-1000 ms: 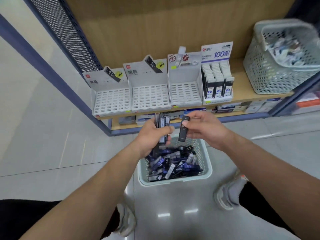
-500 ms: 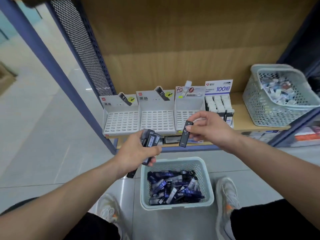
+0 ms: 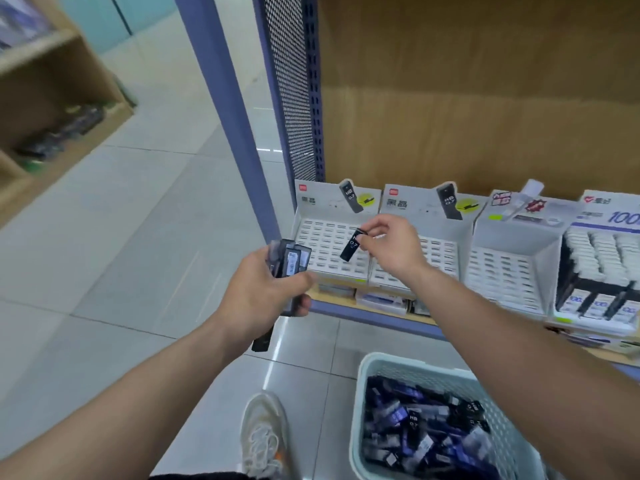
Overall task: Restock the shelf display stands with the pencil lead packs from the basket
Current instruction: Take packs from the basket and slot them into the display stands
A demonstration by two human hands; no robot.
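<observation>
Head view; forward-down, near shelf (image 3: pixel 346 301)

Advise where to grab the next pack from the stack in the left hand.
Pinch a top end, from above and the right: the stack stands about upright in the left hand, tops fanned clear of the grip, lower halves wrapped.
</observation>
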